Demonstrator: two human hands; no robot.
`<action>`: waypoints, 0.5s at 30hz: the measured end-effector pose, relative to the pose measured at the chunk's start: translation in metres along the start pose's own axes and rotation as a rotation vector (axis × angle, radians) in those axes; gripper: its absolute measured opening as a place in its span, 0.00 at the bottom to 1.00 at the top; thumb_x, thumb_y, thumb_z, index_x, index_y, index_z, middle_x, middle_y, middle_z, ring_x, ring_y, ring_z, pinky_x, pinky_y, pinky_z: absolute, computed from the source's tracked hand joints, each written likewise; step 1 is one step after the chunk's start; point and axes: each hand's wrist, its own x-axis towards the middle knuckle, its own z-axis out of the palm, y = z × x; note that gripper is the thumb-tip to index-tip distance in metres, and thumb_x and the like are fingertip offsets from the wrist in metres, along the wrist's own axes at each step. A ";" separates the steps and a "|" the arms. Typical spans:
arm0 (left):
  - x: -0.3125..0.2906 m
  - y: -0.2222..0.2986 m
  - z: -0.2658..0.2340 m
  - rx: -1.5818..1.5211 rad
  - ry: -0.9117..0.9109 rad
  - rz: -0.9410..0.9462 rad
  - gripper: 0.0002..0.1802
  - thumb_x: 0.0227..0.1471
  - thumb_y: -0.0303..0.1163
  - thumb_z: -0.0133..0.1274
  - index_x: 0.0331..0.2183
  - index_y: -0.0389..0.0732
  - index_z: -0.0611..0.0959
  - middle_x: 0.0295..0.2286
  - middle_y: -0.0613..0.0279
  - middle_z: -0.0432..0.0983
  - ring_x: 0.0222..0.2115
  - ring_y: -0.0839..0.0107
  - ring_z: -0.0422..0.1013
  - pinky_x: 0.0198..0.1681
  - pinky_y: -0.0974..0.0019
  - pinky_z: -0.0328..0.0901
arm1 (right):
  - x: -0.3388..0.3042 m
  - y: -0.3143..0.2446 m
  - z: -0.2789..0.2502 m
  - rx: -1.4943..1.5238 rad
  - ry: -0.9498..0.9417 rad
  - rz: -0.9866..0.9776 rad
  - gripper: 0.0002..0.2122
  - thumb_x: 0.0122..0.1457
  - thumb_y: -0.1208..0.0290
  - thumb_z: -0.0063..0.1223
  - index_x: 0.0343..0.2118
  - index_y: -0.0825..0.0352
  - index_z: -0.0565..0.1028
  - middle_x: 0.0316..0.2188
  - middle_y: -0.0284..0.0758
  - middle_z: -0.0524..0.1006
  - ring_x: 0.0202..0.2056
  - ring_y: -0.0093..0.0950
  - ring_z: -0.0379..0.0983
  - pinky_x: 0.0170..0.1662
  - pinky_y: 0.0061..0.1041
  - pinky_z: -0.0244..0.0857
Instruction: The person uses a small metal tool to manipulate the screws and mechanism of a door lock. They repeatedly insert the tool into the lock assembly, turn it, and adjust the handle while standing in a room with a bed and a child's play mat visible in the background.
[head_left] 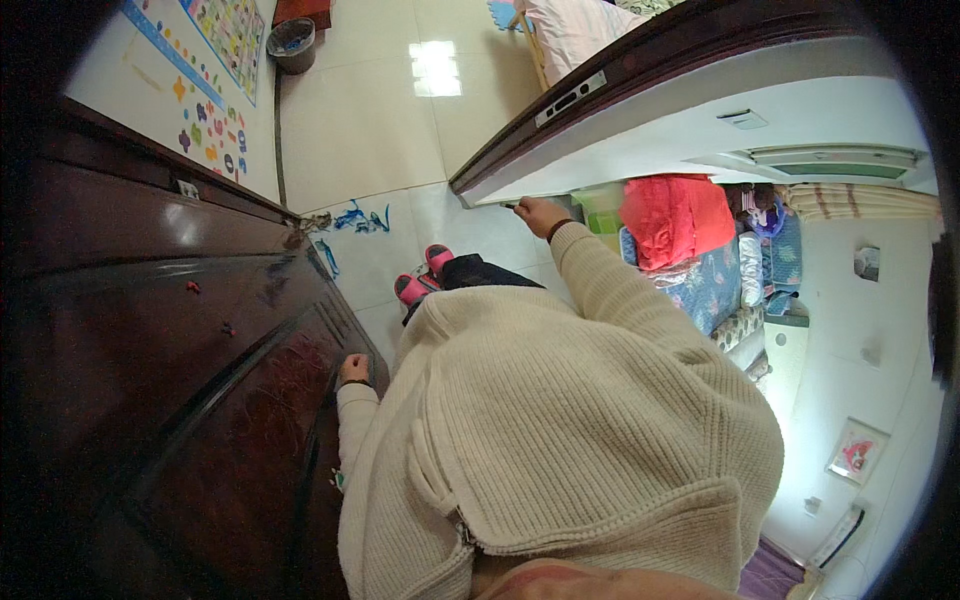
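My right hand point(542, 216) reaches forward at the end of a cream knitted sleeve, with a dark band at the wrist. Its fingers are closed on a small, thin dark thing point(510, 205) that points left, near the foot of the white wall by the door frame; its kind is too small to tell. Low at my left side, my left hand point(355, 368) is curled closed beside the edge of the dark brown wooden door point(230, 400). Whatever its fingers may hold is hidden.
Blue marks point(362, 218) show on the tiled floor point(370, 100) ahead of my pink slippers point(410, 288). A dark door frame point(640, 65) runs at right. Far left stands a waste bin point(292, 50). A bed point(700, 295) with a red cover point(680, 220) lies to the right.
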 end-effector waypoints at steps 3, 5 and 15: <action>-0.003 0.001 -0.001 -0.014 0.017 -0.017 0.15 0.52 0.39 0.48 0.37 0.38 0.77 0.37 0.53 0.74 0.37 0.59 0.70 0.42 0.57 0.63 | -0.007 -0.013 -0.015 -0.030 0.004 0.016 0.17 0.58 0.54 0.38 0.41 0.58 0.71 0.35 0.40 0.76 0.38 0.40 0.72 0.41 0.39 0.64; 0.001 -0.014 -0.002 -0.022 0.010 0.047 0.15 0.52 0.39 0.48 0.37 0.38 0.77 0.36 0.53 0.75 0.36 0.59 0.70 0.41 0.58 0.64 | -0.011 -0.024 -0.018 -0.058 0.017 0.015 0.15 0.59 0.56 0.38 0.40 0.60 0.72 0.34 0.41 0.76 0.38 0.41 0.72 0.41 0.39 0.64; 0.028 -0.064 -0.021 -0.013 0.135 0.135 0.13 0.52 0.37 0.50 0.34 0.36 0.77 0.32 0.54 0.75 0.33 0.59 0.70 0.39 0.59 0.65 | 0.002 -0.035 -0.014 -0.126 0.067 -0.020 0.16 0.60 0.59 0.38 0.36 0.69 0.71 0.33 0.47 0.75 0.36 0.45 0.72 0.40 0.41 0.65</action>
